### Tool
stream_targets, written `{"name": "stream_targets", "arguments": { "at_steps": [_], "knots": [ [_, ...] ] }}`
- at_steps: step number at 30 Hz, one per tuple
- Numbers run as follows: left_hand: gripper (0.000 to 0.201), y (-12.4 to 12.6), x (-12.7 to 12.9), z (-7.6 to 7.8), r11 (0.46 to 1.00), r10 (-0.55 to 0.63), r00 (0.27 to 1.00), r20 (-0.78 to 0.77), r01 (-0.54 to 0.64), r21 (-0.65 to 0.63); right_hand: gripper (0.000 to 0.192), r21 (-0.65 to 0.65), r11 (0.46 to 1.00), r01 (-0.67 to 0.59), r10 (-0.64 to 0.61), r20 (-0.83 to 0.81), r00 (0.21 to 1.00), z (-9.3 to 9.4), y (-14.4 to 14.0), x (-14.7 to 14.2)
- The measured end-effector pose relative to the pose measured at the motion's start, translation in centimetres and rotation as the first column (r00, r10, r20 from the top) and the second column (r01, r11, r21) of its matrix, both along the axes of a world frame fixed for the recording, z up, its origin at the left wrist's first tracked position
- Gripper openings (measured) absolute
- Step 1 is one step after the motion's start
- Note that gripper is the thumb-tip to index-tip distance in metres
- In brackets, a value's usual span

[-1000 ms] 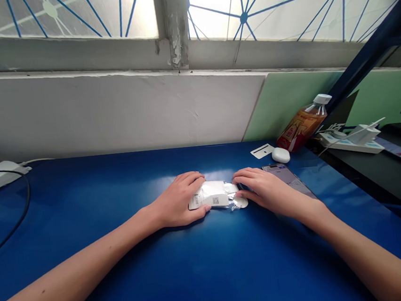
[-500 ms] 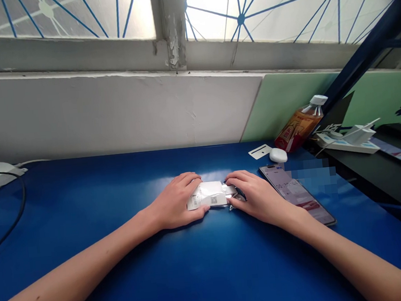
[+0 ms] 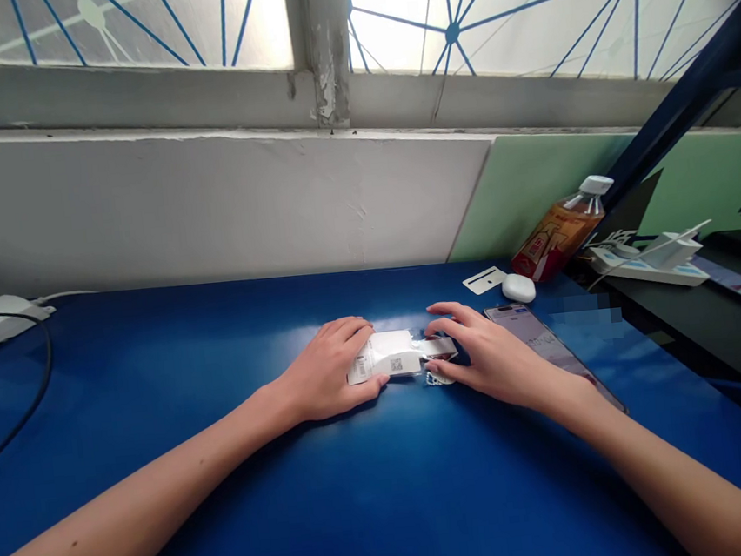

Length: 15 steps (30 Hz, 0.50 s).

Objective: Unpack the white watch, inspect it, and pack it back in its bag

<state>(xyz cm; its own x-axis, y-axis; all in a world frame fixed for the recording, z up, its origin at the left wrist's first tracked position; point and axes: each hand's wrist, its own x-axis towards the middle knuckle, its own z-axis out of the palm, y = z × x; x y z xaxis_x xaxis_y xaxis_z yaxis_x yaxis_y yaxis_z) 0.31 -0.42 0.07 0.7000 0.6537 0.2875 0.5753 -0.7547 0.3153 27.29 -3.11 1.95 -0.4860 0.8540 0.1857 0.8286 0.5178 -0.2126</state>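
On the blue table lies a small white package (image 3: 392, 353) with a barcode and a QR code, partly in clear plastic. My left hand (image 3: 327, 374) grips its left end, thumb along the near edge and fingers over the far edge. From its right end a pale strip (image 3: 439, 347) sticks out toward my right hand (image 3: 492, 354). The fingers of that hand are curved and apart around the strip, the thumb close to its near side. Some small white and dark beads (image 3: 439, 378) show below the thumb; what they belong to is partly hidden.
Beyond my right hand are a phone (image 3: 547, 340), a white earbud case (image 3: 518, 287), a white card (image 3: 484, 280) and a tilted drink bottle (image 3: 556, 238). Power strips stand at right (image 3: 650, 264) and left (image 3: 1, 322), with a black cable (image 3: 43, 379) at left.
My right hand has opened its fingers and shifted slightly right. More of the strip and beads shows at the package's right end. My left hand keeps its hold.
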Motion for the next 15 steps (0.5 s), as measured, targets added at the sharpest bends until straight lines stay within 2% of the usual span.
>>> {"name": "stream_targets", "arguments": {
  "at_steps": [5,9,15],
  "knots": [
    [0.052,0.0,0.1,0.0,1.000,-0.001,1.000,-0.005,0.001,0.005,0.030,-0.011,0.994,-0.109,0.108,-0.059,0.992,-0.9,0.1,-0.4],
    [0.051,0.1,0.2,0.1,1.000,0.015,1.000,-0.023,-0.015,0.015,0.028,-0.018,0.989,-0.148,0.146,-0.069,0.987,-0.6,0.2,-0.4],
    [0.048,0.1,0.1,0.4,1.000,0.024,0.999,-0.041,-0.023,0.015,0.026,0.103,0.995,-0.014,0.027,-0.131,0.991,0.9,1.1,1.2]
  ]
}}
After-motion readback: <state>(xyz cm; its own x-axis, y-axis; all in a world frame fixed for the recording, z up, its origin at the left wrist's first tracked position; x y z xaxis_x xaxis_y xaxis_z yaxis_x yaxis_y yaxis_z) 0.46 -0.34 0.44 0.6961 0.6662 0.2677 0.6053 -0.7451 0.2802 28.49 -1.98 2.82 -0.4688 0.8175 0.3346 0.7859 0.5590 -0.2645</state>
